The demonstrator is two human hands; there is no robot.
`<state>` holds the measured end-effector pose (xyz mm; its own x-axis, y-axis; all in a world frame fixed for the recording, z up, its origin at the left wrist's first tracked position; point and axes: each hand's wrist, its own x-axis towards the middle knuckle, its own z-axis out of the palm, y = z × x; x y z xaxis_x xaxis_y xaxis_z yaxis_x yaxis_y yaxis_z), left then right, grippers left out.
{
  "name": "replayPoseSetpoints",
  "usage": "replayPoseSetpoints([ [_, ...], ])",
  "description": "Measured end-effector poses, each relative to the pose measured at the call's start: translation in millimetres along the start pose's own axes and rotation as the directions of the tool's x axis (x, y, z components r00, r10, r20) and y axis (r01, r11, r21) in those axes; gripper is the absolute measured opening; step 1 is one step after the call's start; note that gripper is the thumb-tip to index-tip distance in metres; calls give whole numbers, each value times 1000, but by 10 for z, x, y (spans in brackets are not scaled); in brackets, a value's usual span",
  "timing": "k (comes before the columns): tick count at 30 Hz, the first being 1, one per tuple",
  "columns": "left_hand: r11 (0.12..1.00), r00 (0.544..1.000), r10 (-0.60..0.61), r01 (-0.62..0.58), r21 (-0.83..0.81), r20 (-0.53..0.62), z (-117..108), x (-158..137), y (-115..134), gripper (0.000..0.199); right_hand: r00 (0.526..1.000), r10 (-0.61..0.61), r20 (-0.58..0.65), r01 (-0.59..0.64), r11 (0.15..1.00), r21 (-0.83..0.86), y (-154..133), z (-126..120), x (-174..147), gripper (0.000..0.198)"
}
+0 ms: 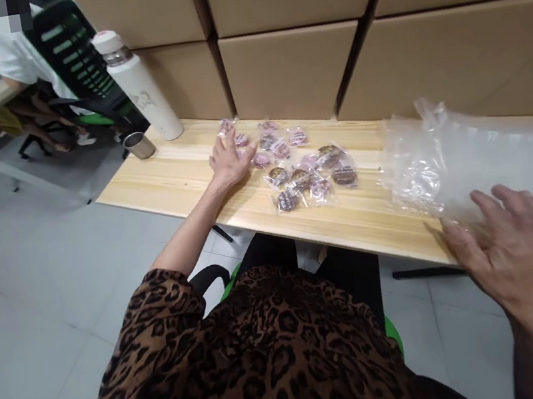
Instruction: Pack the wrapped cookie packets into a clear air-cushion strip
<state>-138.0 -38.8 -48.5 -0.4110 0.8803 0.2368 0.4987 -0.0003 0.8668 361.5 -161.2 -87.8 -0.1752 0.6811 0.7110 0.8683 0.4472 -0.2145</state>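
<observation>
My left hand (pixel 230 163) rests with fingers spread at the left side of a scatter of small wrapped snacks, over some pink-labelled packets (pixel 240 140). To its right lie several more clear-wrapped pieces, pink ones (pixel 279 149) and brown round ones (pixel 301 178). Over the near edge of a stack of clear plastic bags (pixel 507 154) is my right hand (pixel 505 236), slightly blurred, its fingers apart and nothing visible in it. Whether its fingertips touch the bags I cannot tell.
Cardboard boxes (pixel 292 74) are stacked along the back of the wooden table (pixel 183 185). A white thermos bottle (pixel 143 91) and a metal cup (pixel 139 145) stand at its left end. Further left, a person in a white sleeve (pixel 11 58) sits on an office chair (pixel 71 55).
</observation>
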Motion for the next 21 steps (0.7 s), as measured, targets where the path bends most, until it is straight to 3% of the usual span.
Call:
replayPoseSetpoints([
  [3, 979, 995, -80, 69, 190, 51, 162, 100, 50, 80, 995, 88, -53, -88, 996, 6, -83, 69, -95, 74],
  [6, 959, 990, -25, -16, 282, 140, 384, 79, 191, 73, 983, 148, -111, -147, 989, 17, -84, 135, -114, 72],
  [10, 896, 958, 41, -161, 415, 283, 715, -57, 439, 80, 983, 143, -111, -142, 990, 16, -69, 156, -110, 72],
  [18, 888, 896, 113, -285, 361, 429, 1426, -365, 903, 75, 990, 129, -61, -129, 992, -3, -67, 150, -114, 73],
  [21, 898, 883, 139, -303, 319, 449, 1651, -453, 1011, 70, 987, 120, -110, -124, 992, -34, -149, 90, -74, 72],
])
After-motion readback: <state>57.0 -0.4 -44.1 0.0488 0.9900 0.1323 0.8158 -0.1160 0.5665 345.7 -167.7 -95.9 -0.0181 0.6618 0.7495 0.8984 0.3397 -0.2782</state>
